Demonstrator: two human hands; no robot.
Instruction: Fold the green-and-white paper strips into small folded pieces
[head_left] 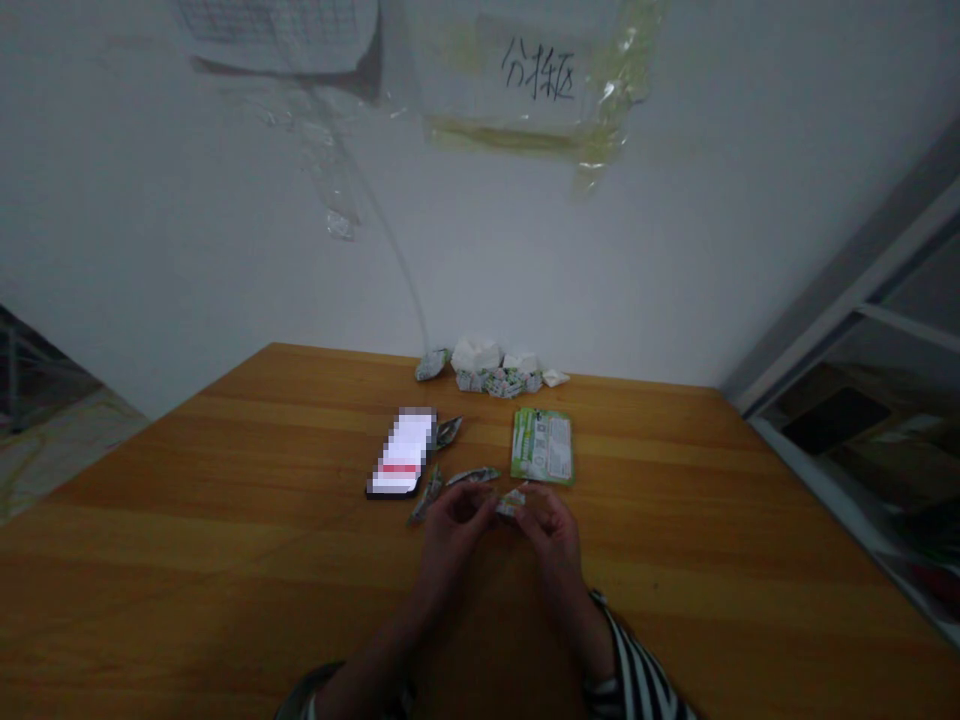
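Observation:
Between my two hands is a small printed packet (511,502), pale with green and dark marks. My left hand (459,520) pinches its left end between thumb and fingers, and my right hand (551,520) pinches the right end. The fingers cover part of it, so whether it is sealed cannot be told. Just beyond my left hand lie a folded packet (472,475) and another narrow one (427,495). A third small packet (448,432) rests beside the phone. Past my right hand lies a flat green and white packet (543,446), apparently a small stack.
A phone (401,453) with a lit screen lies on the wooden table (225,560). Crumpled printed wrappers and white tissue (495,368) sit along the wall at the table's back edge. A shelf unit (840,420) stands to the right.

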